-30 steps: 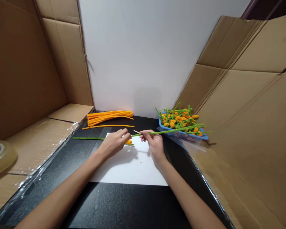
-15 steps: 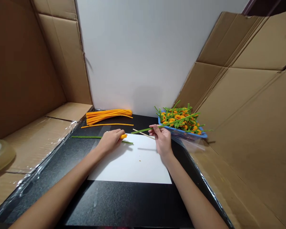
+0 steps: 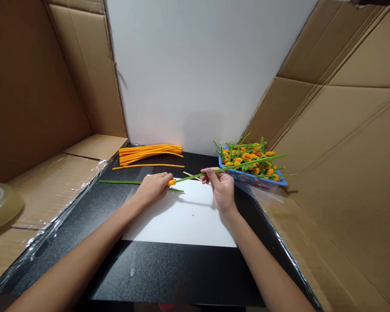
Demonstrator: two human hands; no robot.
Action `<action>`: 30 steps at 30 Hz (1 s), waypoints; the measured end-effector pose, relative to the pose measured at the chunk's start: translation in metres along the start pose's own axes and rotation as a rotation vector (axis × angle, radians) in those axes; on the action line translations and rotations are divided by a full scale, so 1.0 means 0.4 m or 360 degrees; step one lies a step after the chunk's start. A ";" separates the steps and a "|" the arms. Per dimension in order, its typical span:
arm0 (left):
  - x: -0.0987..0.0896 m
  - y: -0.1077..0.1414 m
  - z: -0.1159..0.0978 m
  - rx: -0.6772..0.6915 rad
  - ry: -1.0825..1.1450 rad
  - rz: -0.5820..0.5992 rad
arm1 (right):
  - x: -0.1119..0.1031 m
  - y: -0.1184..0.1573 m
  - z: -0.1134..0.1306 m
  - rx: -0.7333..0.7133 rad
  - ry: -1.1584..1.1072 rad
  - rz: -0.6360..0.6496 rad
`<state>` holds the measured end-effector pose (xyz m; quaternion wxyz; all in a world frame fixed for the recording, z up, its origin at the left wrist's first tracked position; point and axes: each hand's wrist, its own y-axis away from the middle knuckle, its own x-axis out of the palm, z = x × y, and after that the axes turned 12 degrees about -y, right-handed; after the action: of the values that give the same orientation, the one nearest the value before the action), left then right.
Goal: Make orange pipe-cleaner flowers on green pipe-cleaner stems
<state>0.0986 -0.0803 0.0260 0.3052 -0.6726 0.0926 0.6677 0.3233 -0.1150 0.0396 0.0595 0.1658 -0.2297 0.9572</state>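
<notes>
My left hand (image 3: 154, 189) is closed around a coiled orange pipe cleaner (image 3: 172, 183), whose end shows past the fingertips. Between the thumb and fingers of my right hand (image 3: 221, 189) is a long green pipe cleaner (image 3: 256, 161). Its left tip meets the orange coil; whether it has entered the coil I cannot tell. Beneath my left hand more green pipe cleaner (image 3: 119, 182) lies across the table and the paper. A thin wooden stick (image 3: 191, 175) rests behind my right hand, partly hidden by it. White paper (image 3: 178, 225) is under both hands.
A bundle of orange pipe cleaners (image 3: 149, 154) lies at the back left, with a single orange one (image 3: 147, 166) in front. At the back right a blue basket (image 3: 256, 179) holds many orange-and-green pieces. Cardboard walls (image 3: 338, 143) flank the black table (image 3: 169, 273); a tape roll (image 3: 11, 206) sits left.
The green pipe cleaner's left tip has come up to the orange coil; before, there was a gap between them. The camera view has shifted slightly.
</notes>
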 end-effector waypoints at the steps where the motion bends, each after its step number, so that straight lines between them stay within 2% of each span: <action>1: 0.000 0.000 -0.001 0.0001 0.0001 0.0003 | 0.001 0.001 -0.001 -0.0007 0.0013 0.0014; 6: -0.003 0.002 -0.011 -0.0021 0.0022 0.0030 | 0.009 0.007 -0.004 -0.0038 0.0076 0.0081; 12: -0.017 0.001 -0.024 -0.0111 0.0017 0.0150 | 0.017 0.013 0.009 -0.0111 0.0185 0.0080; 19: -0.008 0.002 -0.028 -0.0117 0.0177 0.0036 | 0.012 0.012 0.011 -0.0182 0.0300 0.0081; 23: 0.010 0.001 -0.026 -0.0042 0.0226 -0.0039 | 0.004 0.003 0.006 -0.0077 0.0229 0.0087; 30: 0.025 0.004 -0.018 0.0193 0.0382 -0.0199 | -0.016 -0.015 0.003 0.0195 -0.0102 -0.0037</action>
<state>0.1047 -0.0825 0.0154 0.3729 -0.7325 0.1264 0.5554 0.3307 -0.1104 0.0411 0.0529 0.2022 -0.1706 0.9629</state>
